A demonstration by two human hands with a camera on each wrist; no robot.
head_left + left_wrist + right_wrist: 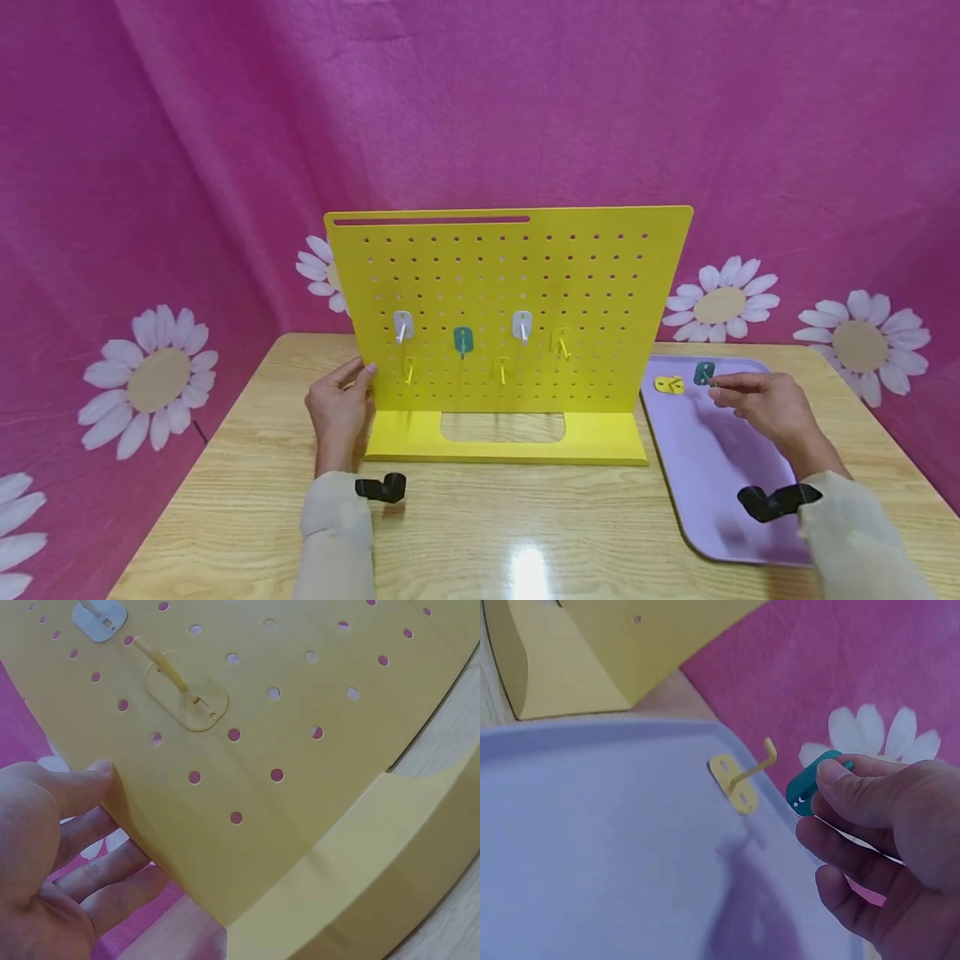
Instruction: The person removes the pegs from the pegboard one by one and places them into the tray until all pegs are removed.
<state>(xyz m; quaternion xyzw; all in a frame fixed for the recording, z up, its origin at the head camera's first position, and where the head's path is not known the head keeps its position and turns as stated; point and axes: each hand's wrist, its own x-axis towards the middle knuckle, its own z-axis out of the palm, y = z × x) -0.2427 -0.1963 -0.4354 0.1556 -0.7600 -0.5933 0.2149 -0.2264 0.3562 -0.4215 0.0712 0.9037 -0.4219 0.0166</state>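
A yellow pegboard (615, 220) stands upright on the wooden table. My left hand (337, 408) grips its lower left edge, thumb on the front face and fingers behind. Between the thumb and fingers of my right hand (776, 408) is a green pegboard hook (806, 784), pinched above the purple tray (693, 492). A yellow hook (735, 787) lies in the tray, its peg pointing up. On the board hang two white hooks (522, 323), one green hook (462, 340) and several yellow hooks (560, 343).
The tray sits on the table (442, 525) just right of the board's base (600, 437). Behind everything hangs a pink cloth (495, 108) with white daisies. Black straps circle both sleeves (337, 517) at the wrists.
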